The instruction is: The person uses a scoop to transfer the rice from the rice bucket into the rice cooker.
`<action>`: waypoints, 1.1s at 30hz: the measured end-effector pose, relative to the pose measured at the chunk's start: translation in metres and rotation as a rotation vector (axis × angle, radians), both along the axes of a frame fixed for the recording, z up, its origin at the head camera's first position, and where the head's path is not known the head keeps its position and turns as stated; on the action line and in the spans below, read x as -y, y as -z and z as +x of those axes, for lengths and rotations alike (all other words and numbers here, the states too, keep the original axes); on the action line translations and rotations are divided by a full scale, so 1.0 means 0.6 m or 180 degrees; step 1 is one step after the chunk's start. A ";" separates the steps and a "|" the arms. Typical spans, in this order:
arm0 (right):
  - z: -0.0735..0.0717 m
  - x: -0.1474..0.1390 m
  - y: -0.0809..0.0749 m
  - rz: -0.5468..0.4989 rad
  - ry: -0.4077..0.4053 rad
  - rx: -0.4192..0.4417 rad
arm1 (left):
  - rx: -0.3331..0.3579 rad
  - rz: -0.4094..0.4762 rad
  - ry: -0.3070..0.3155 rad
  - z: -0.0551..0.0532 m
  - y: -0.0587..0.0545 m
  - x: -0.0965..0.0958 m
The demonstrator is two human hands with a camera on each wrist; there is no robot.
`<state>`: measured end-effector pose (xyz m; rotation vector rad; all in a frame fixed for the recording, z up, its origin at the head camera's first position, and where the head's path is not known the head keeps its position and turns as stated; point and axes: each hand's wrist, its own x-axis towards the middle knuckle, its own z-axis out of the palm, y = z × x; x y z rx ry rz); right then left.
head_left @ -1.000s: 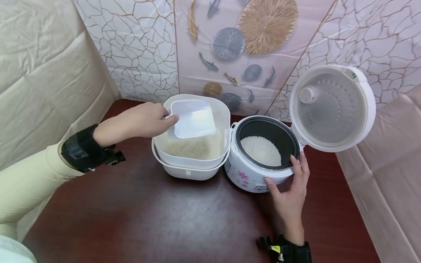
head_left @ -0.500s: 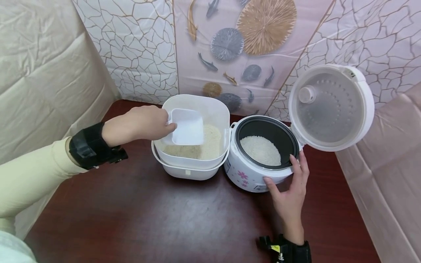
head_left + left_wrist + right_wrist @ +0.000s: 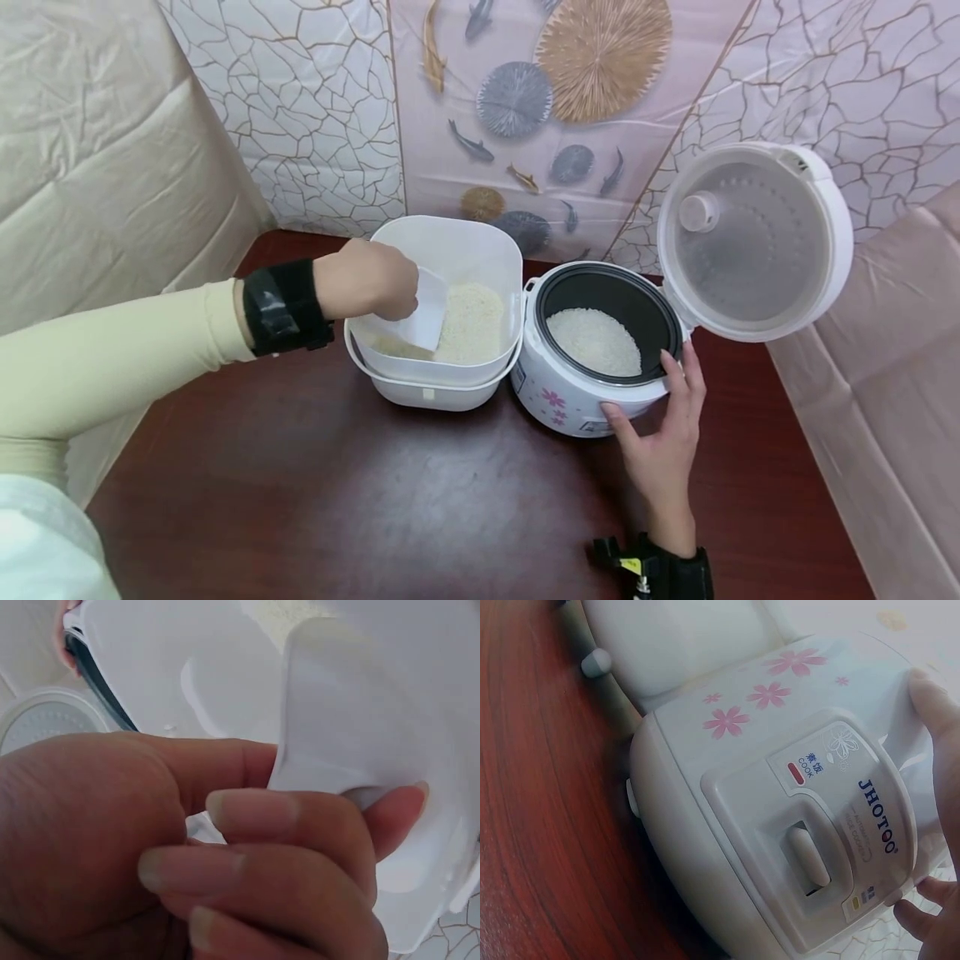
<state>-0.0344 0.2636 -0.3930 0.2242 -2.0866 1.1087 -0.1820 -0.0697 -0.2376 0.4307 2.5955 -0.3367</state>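
My left hand (image 3: 367, 279) reaches into a white rice bin (image 3: 468, 237) and grips a white scoop (image 3: 426, 315) by its handle. Tilted down, the scoop has its front edge in the loose rice (image 3: 478, 323); its inside is hidden in the head view. Close up in the left wrist view, curled fingers wrap the scoop handle. A white rice cooker (image 3: 542, 400) with pink flowers stands to the right, holding white rice (image 3: 596, 342) in its dark inner pot (image 3: 652, 321). My right hand (image 3: 663, 454) rests on the cooker's near right side, thumb and fingers spread.
The cooker's lid (image 3: 757, 242) stands raised at the right. A second white tub (image 3: 427, 398) surrounds the bin's lower part. Both containers sit close together on the dark red-brown table (image 3: 420, 508), in front of a patterned backdrop (image 3: 322, 108).
My left hand has moved right and down into the bin. The scoop went from held level above the rice to tipped into it. My right hand stays on the cooker.
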 end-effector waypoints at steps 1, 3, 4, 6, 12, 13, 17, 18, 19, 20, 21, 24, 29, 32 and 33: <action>0.000 0.000 0.000 -0.0002 -0.0005 -0.0013 | 0.0005 -0.0031 0.0007 -0.004 0.000 -0.004; -0.001 0.000 0.000 0.0008 0.0001 -0.0033 | 0.0010 -0.0091 0.0024 -0.011 0.000 -0.012; -0.001 0.000 0.000 0.0012 0.0003 -0.0043 | 0.0008 -0.0104 0.0012 -0.014 0.000 -0.016; -0.001 -0.002 0.001 0.0012 0.0004 -0.0048 | 0.0000 -0.0147 -0.0028 -0.021 0.002 -0.024; -0.001 -0.003 0.004 0.0004 0.0001 -0.0031 | 0.0078 -0.0172 -0.0230 -0.045 0.009 -0.048; -0.001 -0.003 0.004 0.0004 0.0002 -0.0033 | 0.0132 -0.0165 -0.0263 -0.052 0.010 -0.052; -0.003 -0.002 0.002 -0.0013 -0.0014 -0.0036 | 0.0308 -0.0216 -0.0257 -0.084 0.015 -0.062; -0.004 -0.001 0.001 -0.0015 -0.0019 -0.0036 | 0.0334 -0.0239 -0.0262 -0.092 0.016 -0.064; -0.004 0.000 0.000 -0.0019 -0.0019 -0.0041 | 0.0349 -0.0252 -0.0248 -0.100 0.016 -0.066; -0.005 0.001 0.000 -0.0022 -0.0018 -0.0048 | 0.0386 -0.0252 -0.0241 -0.109 0.018 -0.068; -0.005 0.001 -0.001 -0.0019 -0.0016 -0.0057 | 0.0405 -0.0272 -0.0192 -0.116 0.018 -0.070; -0.008 -0.001 0.002 0.0005 0.0020 -0.0090 | 0.0377 -0.0335 0.0068 -0.135 0.021 -0.079; -0.019 -0.019 0.029 0.0048 0.0071 -0.0099 | 0.0230 -0.0563 0.0591 -0.149 0.025 -0.096; -0.027 -0.031 0.047 0.0060 0.0091 -0.0063 | 0.0310 -0.0399 0.0333 -0.150 0.024 -0.095; -0.028 -0.033 0.050 0.0057 0.0092 -0.0047 | 0.0395 -0.0264 0.0091 -0.150 0.022 -0.092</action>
